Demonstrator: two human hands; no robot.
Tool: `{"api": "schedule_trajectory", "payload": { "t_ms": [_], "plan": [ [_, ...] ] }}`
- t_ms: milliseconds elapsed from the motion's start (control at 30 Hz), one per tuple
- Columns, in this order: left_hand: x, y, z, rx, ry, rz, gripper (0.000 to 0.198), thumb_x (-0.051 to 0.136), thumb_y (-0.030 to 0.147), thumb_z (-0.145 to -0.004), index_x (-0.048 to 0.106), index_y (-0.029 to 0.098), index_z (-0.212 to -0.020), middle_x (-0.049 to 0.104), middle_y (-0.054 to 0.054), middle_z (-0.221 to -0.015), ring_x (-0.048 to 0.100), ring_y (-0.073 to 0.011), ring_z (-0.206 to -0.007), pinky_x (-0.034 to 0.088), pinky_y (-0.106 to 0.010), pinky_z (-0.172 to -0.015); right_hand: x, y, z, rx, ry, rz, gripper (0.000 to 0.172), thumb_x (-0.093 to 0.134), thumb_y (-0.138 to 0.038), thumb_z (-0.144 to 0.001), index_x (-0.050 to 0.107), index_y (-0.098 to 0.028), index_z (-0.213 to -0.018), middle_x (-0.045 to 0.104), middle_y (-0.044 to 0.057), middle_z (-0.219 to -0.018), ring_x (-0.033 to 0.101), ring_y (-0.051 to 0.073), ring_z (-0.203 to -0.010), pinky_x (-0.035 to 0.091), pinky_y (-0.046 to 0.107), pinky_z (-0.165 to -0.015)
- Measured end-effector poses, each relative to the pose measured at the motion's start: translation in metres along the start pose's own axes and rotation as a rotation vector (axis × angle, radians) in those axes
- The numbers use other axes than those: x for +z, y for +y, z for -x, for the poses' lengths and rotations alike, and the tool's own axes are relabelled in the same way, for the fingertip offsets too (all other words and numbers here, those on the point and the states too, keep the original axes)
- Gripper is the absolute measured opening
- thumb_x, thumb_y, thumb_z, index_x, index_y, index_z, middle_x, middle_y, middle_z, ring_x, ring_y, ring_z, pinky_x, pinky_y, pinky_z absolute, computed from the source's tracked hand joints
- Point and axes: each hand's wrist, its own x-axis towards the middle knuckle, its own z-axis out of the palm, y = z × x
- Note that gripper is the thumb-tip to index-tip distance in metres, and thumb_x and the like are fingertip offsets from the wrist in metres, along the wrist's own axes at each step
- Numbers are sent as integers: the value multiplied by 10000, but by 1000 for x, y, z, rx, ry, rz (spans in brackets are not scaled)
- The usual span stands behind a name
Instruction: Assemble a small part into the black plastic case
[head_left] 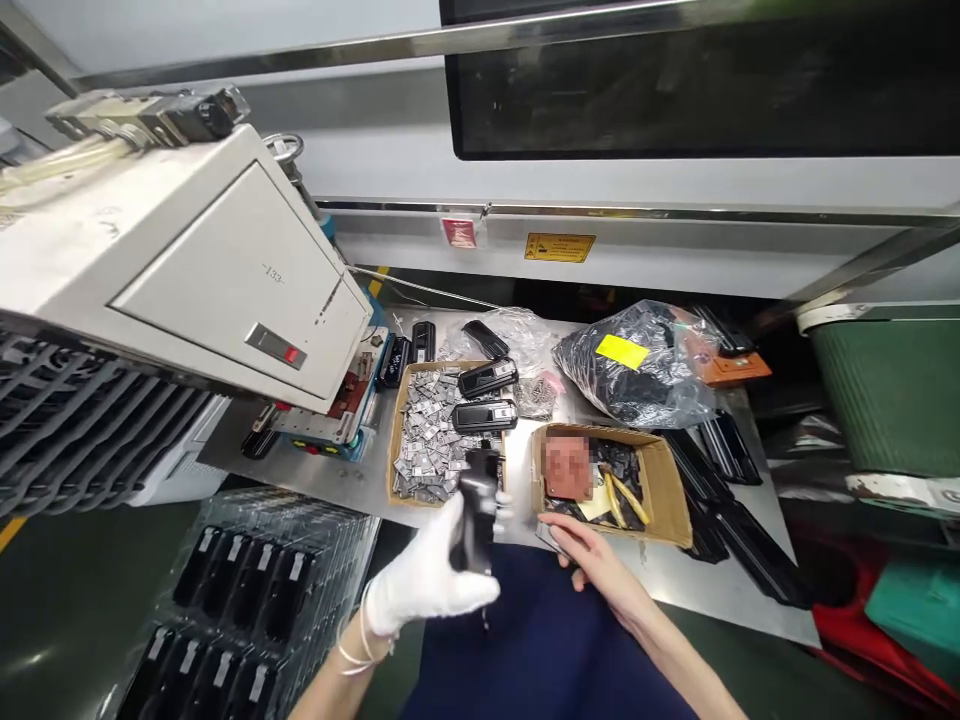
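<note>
At bench edge: you're clenching a black key fob in your white-gloved left hand.
Right: your bare right hand is resting half-open at the near edge of the cardboard box.
Ahead: two more fobs are lying across the cardboard tray.
Remaining: silver clips are heaping that tray; black casings are lying right of the box.

A bench, probably steel, holds a cardboard tray and box (both full).
</note>
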Motion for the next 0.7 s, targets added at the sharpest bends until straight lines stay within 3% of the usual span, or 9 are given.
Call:
{"api": "schedule_trajectory", "payload": {
  "t_ms": [67, 133, 233, 333, 467, 600, 700],
  "plan": [
    [19, 9, -18, 34, 10, -180, 665, 701, 221, -656, 580, 165, -1307, 698, -124, -1261, 639, -357, -1252, 473, -559, -1177, -21, 4, 18, 2, 58, 19, 595, 737, -714, -848, 747, -217, -1176, 674, 51, -894, 589, 158, -681, 514, 232, -520],
    [39, 15, -30, 89, 11, -280, 686, 682, 231, -681, 562, 176, -1355, 673, -125, -1331, 600, -350, -1326, 443, -536, -1215, -40, 5, 37, -17, 123, 70, 611, 686, -743, -880, 749, -239, -1219, 694, 51, -899, 619, 174, -735, 601, 294, -722],
    [63, 18, -37, 116, 44, -495, 691, 678, 250, -745, 525, 184, -1416, 647, -153, -1365, 637, -359, -1279, 526, -573, -1125, -69, -9, 69, -113, 107, 150, 604, 647, -728, -920, 722, -304, -1344, 707, 101, -1275, 693, 208, -913, 603, 395, -974],
    [82, 19, -43, 173, 29, -799, 619, 648, 268, -794, 509, 208, -1394, 637, -153, -1360, 661, -353, -1227, 573, -585, -1050, -99, -39, 101, -355, 39, 158, 446, 629, -619, -995, 729, -355, -1341, 643, 98, -1423, 734, 176, -929, 634, 343, -924],
    [114, 25, -58, 198, -72, -916, 557, 612, 244, -826, 508, 220, -1373, 652, -116, -1295, 682, -283, -1149, 594, -497, -1019, -132, -85, 134, -748, 133, 97, 351, 739, -400, -995, 697, -422, -1342, 777, 13, -1131, 757, 115, -975, 614, 161, -847],
    [151, 34, -72, 312, -91, -1084, 589, 580, 260, -842, 481, 141, -1410, 667, -163, -1272, 697, -309, -1149, 619, -494, -995, -159, -112, 148, -1085, 107, 340, 206, 681, -297, -1035, 738, -294, -1233, 781, 56, -1117, 751, 149, -1053, 606, 218, -970],
    [174, 41, -77, 398, -96, -1136, 537, 557, 277, -858, 478, 158, -1376, 690, -147, -1225, 724, -284, -1102, 642, -455, -960, -178, -115, 147, -1136, 37, 510, 256, 537, -284, -1104, 670, -225, -1315, 742, 98, -1188, 720, 155, -1129, 577, 238, -1038]
  ]
}}
